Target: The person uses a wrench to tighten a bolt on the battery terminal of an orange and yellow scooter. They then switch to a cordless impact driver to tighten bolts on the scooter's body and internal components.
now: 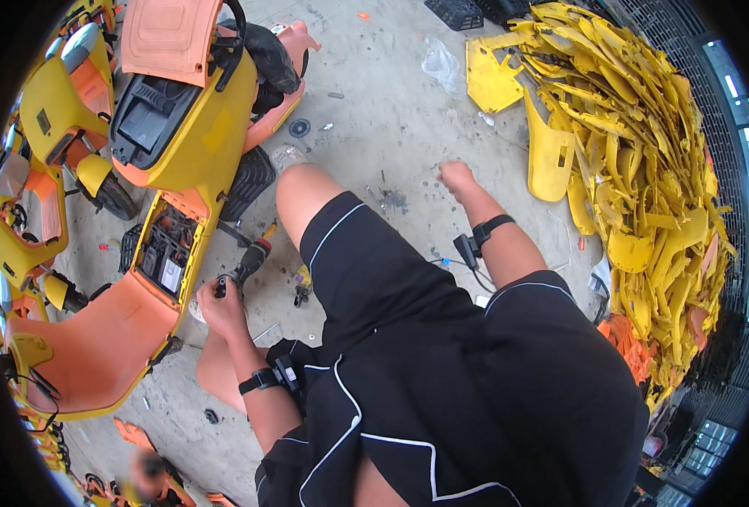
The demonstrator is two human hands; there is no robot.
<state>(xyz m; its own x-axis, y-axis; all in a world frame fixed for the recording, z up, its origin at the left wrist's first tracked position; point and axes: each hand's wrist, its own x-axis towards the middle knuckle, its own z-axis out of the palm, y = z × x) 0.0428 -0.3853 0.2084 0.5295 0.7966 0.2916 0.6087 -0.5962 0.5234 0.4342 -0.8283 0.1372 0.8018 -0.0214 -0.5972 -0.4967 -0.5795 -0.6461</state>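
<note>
My left hand [222, 311] is closed round the near end of a black-and-red power drill [256, 253], beside the open frame of a yellow-and-orange scooter [190, 127]. Exposed wiring and dark parts fill the scooter's open compartment [168, 245], just left of the drill. An orange seat-like panel [104, 338] spreads below that compartment. Out to the right, above the concrete floor, my right hand [456, 180] has its fingers curled in. Whether anything is inside them is hidden. Black straps with small devices circle both my forearms.
More yellow-and-orange scooters [53, 118] crowd the left side. A tall heap of yellow plastic panels [645, 194] stands at the right, with a loose panel [549, 152] at its edge. A clear plastic bag [440, 63], a black disc [299, 128] and small parts litter the floor.
</note>
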